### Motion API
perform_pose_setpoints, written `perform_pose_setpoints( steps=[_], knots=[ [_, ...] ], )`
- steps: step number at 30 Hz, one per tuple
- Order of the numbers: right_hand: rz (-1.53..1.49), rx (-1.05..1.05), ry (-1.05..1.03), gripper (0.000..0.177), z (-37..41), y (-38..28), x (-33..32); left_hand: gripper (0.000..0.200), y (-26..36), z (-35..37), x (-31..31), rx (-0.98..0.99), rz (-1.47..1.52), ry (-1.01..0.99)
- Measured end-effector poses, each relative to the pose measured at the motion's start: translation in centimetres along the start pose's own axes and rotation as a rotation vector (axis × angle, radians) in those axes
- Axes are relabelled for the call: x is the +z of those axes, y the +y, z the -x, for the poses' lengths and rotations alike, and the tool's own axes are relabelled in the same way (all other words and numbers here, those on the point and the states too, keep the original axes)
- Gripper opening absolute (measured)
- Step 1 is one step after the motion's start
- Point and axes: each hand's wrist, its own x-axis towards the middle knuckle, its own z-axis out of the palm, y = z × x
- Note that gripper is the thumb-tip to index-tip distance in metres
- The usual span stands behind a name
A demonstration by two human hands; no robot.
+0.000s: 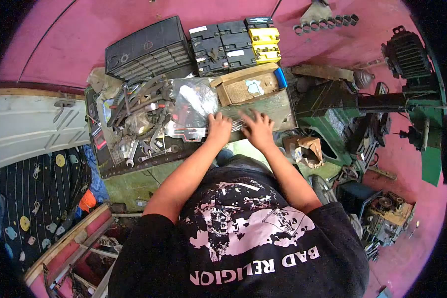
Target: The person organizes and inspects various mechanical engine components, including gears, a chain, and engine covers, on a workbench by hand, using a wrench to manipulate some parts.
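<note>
My left hand (219,130) rests at the front edge of the bench, beside a clear plastic bag (196,99). Its fingers are bent down and drawn in; whatever lies under them is hidden. Close by on the right, my right hand (258,130) has its fingers spread over the bench top, slightly blurred. Thin metal strips (237,123) show between the two hands, too small to name surely. Behind the hands lies an open cardboard box (238,93) with a pale blue-white patch inside.
Spanners (130,153) and mixed tools crowd the bench's left side. Black batteries (216,48), yellow batteries (266,51) and a drawer cabinet (149,49) stand along the back. A green drill press (328,111) is at the right, near a brown paper bag (307,150).
</note>
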Motion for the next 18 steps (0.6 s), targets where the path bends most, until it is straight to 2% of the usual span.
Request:
perform_pose_setpoints(
  steps=[1,3,4,7,8,9,11,12,15,18],
  knots=[
    [0.001,-0.009,0.000,0.068,0.3,0.0,0.7,0.041,-0.1,0.2,-0.2,-0.006,0.046,0.041],
    [0.096,-0.138,0.002,0.062,1.0,-0.1,2.2,0.041,-0.3,0.9,-0.8,-0.009,0.060,0.074],
    [0.094,-0.104,-0.002,0.055,1.3,-0.2,2.7,0.042,-0.4,1.3,-1.0,0.000,0.073,0.105],
    [0.135,-0.071,0.053,0.053,1.3,-0.3,4.1,0.049,-0.7,2.4,-1.6,0.017,0.099,0.225],
    [0.139,-0.071,0.047,0.053,0.9,-0.1,4.5,0.060,-0.7,2.5,-1.7,-0.005,0.098,0.164],
    [0.137,-0.082,0.050,0.053,0.5,-0.2,4.5,0.060,-0.6,2.6,-1.1,-0.016,0.094,0.167],
    [0.093,-0.057,-0.055,0.053,-0.1,-0.3,4.1,0.068,-0.3,2.6,1.1,-0.048,-0.012,0.242],
    [0.099,-0.073,-0.087,0.054,-0.2,-0.2,4.0,0.076,0.1,2.4,1.0,-0.075,-0.033,0.112],
    [0.087,-0.103,-0.102,0.054,-0.2,0.0,3.3,0.079,-0.3,3.3,0.4,-0.023,-0.042,0.196],
    [0.106,-0.109,-0.090,0.058,0.2,-0.8,2.9,0.076,-2.1,5.4,-2.7,0.022,0.141,0.204]
  ],
)
